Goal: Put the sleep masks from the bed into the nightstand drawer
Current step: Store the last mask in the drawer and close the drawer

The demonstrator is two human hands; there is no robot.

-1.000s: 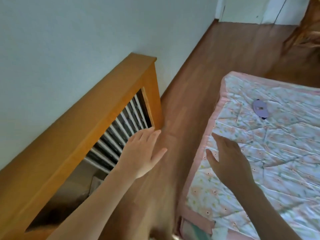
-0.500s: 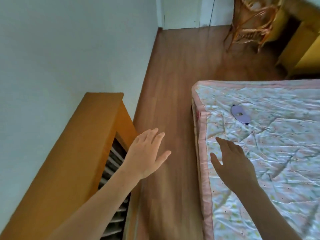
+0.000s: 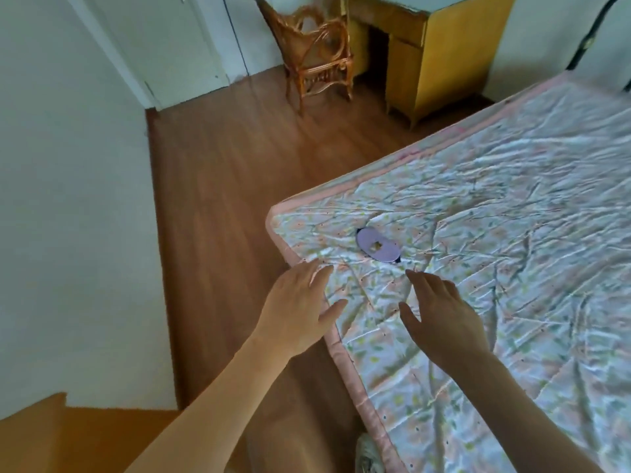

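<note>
Lilac oval fabric sleep mask lies on floral quilted bed, just beyond both empty, spread-fingered hands: left hand, right hand.

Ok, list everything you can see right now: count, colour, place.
oval lilac fabric sleep mask: one, lilac, on the bed near its corner
floral quilted bed cover: one, white and pink, right side
woven rattan chair: one, orange-brown, far wall
yellow wooden desk: one, yellow, beside the chair
brown wooden floor: brown, left of the bed
left hand: open, empty, over the bed edge
right hand: open, empty, just short of the mask
</note>
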